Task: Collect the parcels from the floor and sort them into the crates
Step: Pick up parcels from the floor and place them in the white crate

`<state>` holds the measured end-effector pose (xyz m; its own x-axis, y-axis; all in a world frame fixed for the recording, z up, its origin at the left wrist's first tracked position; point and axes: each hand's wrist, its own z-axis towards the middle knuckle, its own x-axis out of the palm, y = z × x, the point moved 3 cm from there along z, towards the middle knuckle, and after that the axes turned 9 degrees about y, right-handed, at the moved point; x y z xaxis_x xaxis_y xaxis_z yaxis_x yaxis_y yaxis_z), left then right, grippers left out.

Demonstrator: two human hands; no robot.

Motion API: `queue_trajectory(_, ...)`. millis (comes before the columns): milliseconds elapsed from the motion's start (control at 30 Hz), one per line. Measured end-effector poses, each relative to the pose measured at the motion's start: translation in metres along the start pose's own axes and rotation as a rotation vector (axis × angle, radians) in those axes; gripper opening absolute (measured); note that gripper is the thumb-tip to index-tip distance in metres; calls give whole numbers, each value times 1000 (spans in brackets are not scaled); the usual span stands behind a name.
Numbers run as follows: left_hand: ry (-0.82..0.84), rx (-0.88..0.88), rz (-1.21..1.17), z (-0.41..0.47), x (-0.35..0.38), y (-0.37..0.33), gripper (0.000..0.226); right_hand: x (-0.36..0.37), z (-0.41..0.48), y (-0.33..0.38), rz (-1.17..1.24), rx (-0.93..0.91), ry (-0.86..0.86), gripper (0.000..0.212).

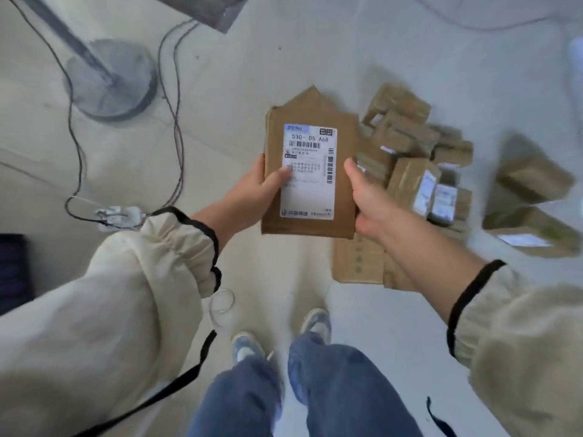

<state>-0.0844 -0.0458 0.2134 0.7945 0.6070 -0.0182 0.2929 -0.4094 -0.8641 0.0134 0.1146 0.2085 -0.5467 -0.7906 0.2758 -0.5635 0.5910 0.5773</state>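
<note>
I hold a flat brown cardboard parcel in front of me, label side up, with a white shipping label reading "530- D5 A68". My left hand grips its left edge, thumb pressed on the label. My right hand grips its right edge. A second brown parcel seems to lie behind it, its pointed corner showing at the top. To the right, a heap of several brown parcels lies on the pale floor. No crate is clearly in view.
A round grey stand base sits on the floor at upper left, with cables running to a white power strip. Two more boxes lie at the far right. A dark object is at the left edge. My feet are below.
</note>
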Motion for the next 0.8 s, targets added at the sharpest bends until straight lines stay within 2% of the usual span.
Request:
queue_trajectory(133,101,12,49,-38,41,-127,70,-15,-112,94,1,-29,-103,33)
queue_trajectory(233,157,73,52,-59,75,-206,60,-30,-183,155,-65,-55,-216,43)
queue_trajectory(367,214,141,56,-81,121,-288,49,-49,-262,210,-82,-120,-272,50)
queue_trajectory(533,227,161,109,-98,163,-333,56,-71,-330,235,-138,-126,-388,64)
queue_trajectory(667,307,115,195,-96,185,-350,35,-86,-354,234,-38,-149,-371,66)
queue_trajectory(800,356,168,262,-91,200,-373,29,-100,-360,236,58,-174,-400,68)
